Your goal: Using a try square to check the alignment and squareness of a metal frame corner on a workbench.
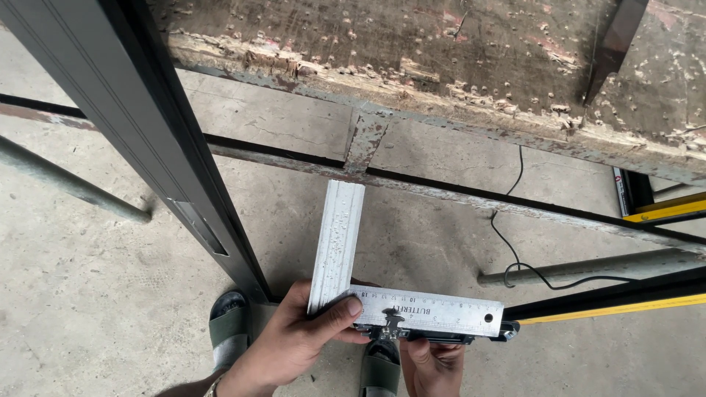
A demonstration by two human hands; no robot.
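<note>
Metal strip, pale, ribbed, stiff and light by our judgement, held upright above sandals. Our left hand pinches strip's lower end against steel ruler; right hand closed under ruler's clamp. Edges probably sharp; we grip flat faces.

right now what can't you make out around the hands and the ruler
- Head view: left hand covers where the pale metal strip meets the steel ruler.
- The ruler hides the dark tool beneath.
- Right hand is cut off by the bottom edge; its grip is unclear.
</note>
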